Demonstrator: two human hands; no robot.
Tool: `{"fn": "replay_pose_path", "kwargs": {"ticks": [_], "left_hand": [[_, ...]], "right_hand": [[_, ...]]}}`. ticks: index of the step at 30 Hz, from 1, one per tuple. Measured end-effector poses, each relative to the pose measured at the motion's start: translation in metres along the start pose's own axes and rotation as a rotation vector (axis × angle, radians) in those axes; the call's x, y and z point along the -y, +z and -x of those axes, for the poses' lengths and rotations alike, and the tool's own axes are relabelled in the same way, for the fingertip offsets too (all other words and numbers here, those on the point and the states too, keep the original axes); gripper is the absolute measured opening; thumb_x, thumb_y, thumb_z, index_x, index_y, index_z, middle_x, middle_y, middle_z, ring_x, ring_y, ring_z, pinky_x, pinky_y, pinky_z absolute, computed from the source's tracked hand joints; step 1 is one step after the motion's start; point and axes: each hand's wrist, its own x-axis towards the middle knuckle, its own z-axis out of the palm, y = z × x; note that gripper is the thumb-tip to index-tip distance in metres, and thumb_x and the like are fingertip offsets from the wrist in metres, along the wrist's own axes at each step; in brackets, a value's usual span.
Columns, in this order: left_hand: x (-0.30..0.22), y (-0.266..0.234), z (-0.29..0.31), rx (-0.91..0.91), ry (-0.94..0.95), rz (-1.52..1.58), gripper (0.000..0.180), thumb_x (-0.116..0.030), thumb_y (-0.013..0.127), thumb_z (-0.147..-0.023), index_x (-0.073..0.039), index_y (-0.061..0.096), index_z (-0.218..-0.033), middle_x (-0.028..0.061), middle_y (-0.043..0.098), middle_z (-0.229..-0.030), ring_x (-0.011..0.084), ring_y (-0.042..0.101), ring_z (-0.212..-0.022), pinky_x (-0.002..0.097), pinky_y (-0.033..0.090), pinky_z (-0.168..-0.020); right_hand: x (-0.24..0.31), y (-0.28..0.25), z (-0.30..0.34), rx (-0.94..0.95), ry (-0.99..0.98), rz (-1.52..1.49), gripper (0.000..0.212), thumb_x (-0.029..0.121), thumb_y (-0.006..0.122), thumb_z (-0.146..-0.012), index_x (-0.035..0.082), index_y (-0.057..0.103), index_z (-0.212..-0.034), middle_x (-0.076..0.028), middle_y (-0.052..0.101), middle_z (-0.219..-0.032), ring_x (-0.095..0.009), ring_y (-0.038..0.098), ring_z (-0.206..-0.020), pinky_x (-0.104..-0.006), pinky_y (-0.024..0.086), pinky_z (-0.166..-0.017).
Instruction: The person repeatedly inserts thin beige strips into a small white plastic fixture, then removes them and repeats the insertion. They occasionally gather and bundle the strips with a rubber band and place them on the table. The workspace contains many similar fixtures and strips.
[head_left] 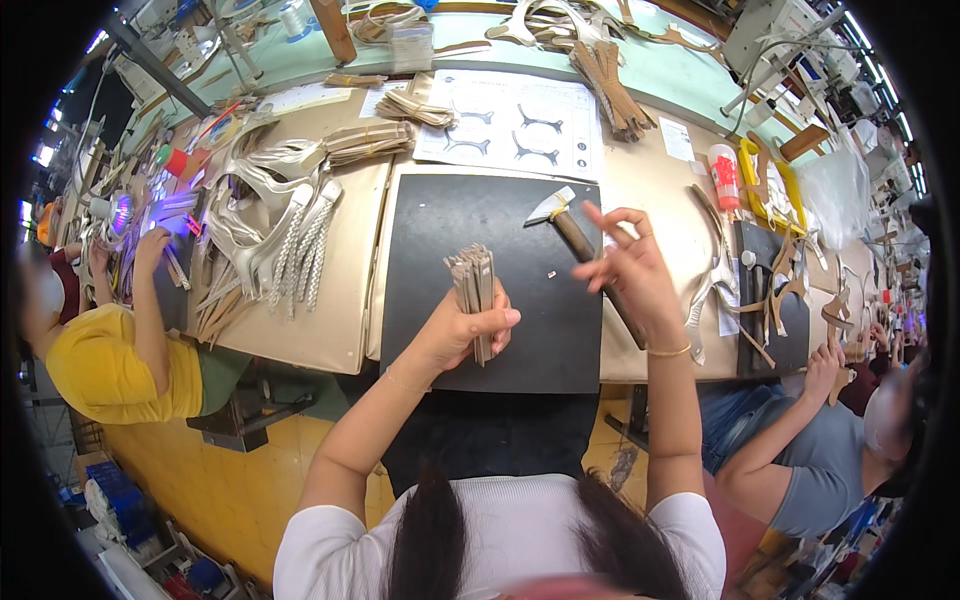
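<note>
My left hand point(470, 330) is closed round a bundle of thin tan leather strips point(472, 278), held upright above the black work mat point(430, 225). Raised over the mat's right edge, my right hand point(632, 265) has its fingers apart and nothing in them. Beneath and beside it lies a hammer point(572, 232), its metal head toward the far side and its dark handle running down to the right, partly hidden by that hand. A small pale scrap point(551, 274) rests on the mat.
White and silver shoe straps point(265, 215), some braided, are piled on the left. Beyond the mat lie a printed sheet of drawings point(510, 125) and bundled strips point(365, 142). A red-and-white bottle point(724, 178) and a yellow tray point(790, 215) stand right. Co-workers point(125, 360) point(800, 450) sit on both sides.
</note>
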Motion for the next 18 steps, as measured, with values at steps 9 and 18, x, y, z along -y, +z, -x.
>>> {"fn": "replay_pose_path", "kwargs": {"ticks": [9,18], "left_hand": [[-0.010,0.012,0.015,-0.038,0.058,-0.703,0.027,-0.022,0.084,-0.083,-0.002,0.067,-0.090,0.0035,0.067,-0.074,0.0146,0.063,-0.065,0.0308,0.051,-0.062],[-0.015,0.014,0.031,-0.178,0.165,-0.722,0.014,-0.005,0.079,-0.084,-0.002,0.065,-0.084,0.0014,0.070,-0.083,0.0087,0.063,-0.068,0.0267,0.051,-0.061]], "right_hand": [[0.029,0.095,0.023,0.271,-0.474,1.007,0.052,0.024,0.090,-0.071,0.010,0.068,-0.115,-0.009,0.067,-0.116,-0.021,0.069,-0.072,-0.0318,0.056,-0.068],[-0.011,0.098,0.035,0.153,-0.086,0.292,0.054,0.021,0.085,-0.085,0.004,0.052,-0.125,-0.010,0.057,-0.117,-0.013,0.068,-0.078,-0.0280,0.055,-0.072]]}}
